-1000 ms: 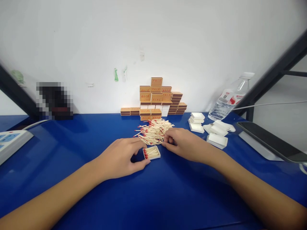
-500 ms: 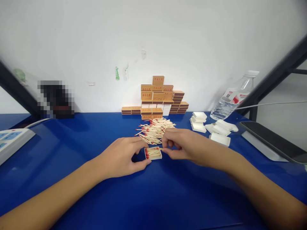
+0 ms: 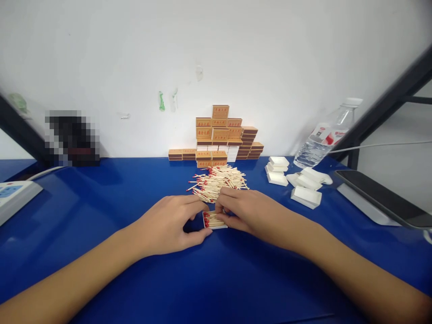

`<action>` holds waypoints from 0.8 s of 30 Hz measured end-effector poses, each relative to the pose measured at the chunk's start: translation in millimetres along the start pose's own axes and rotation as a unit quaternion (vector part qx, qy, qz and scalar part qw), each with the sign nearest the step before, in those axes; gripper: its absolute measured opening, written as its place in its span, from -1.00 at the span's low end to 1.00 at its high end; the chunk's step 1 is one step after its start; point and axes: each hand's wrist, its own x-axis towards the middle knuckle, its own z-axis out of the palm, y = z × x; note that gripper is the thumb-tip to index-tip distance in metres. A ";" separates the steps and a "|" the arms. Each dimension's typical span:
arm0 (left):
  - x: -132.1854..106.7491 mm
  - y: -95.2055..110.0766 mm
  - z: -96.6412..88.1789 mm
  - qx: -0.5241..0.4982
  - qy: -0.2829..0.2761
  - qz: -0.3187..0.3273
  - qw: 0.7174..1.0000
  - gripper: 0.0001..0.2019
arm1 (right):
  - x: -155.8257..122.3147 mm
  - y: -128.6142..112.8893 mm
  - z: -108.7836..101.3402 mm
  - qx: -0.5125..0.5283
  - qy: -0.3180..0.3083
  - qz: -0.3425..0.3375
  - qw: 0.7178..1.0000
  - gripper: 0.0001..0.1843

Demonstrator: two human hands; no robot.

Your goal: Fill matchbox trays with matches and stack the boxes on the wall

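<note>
A small white matchbox tray (image 3: 216, 227) lies on the blue table, filled with matches (image 3: 211, 220) whose red heads point left. My left hand (image 3: 173, 222) grips the tray's left end, thumb at the near corner and index finger at the far one. Over the right half of the tray, the fingers of my right hand (image 3: 238, 209) are pinched together on a match, which they mostly hide. Just behind both hands spreads a loose heap of matches (image 3: 218, 180), most heads toward the left.
Orange matchboxes (image 3: 219, 121) are stacked against the wall. White empty trays (image 3: 305, 195) lie at the right, near a tilted water bottle (image 3: 319, 139) and a black phone (image 3: 381, 193) on a white block. A power strip (image 3: 16, 198) sits at the left edge.
My right hand has moved left with the match, from beside the tray's right end to over its right half. My left hand stays on the tray. The view has shifted slightly.
</note>
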 end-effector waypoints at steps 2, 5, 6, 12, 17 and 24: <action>-0.1 0.2 -0.3 0.003 0.002 0.001 1.000 -0.80 | -0.5 -0.6 0.3 -0.007 0.003 0.003 1.000 -0.87; -0.2 0.4 -0.4 0.004 0.003 0.002 1.000 -0.80 | -1.3 -1.2 -0.4 -0.015 0.010 0.001 1.000 -0.87; -0.2 0.4 -0.2 0.004 0.003 0.002 1.000 -0.80 | -1.7 -1.3 -1.1 -0.017 0.010 0.000 1.000 -0.88; 0.1 0.2 0.9 0.003 0.007 0.000 1.000 -0.81 | -3.3 -0.8 -4.6 0.000 0.044 -0.018 0.999 -0.87; 0.3 1.1 0.3 -0.003 0.004 -0.005 1.000 -0.80 | -2.4 -2.4 2.2 0.041 0.067 -0.040 0.996 -0.85; -0.8 0.7 -0.2 0.001 0.007 0.001 1.000 -0.81 | -1.9 -0.3 5.4 0.040 0.060 -0.024 0.997 -0.87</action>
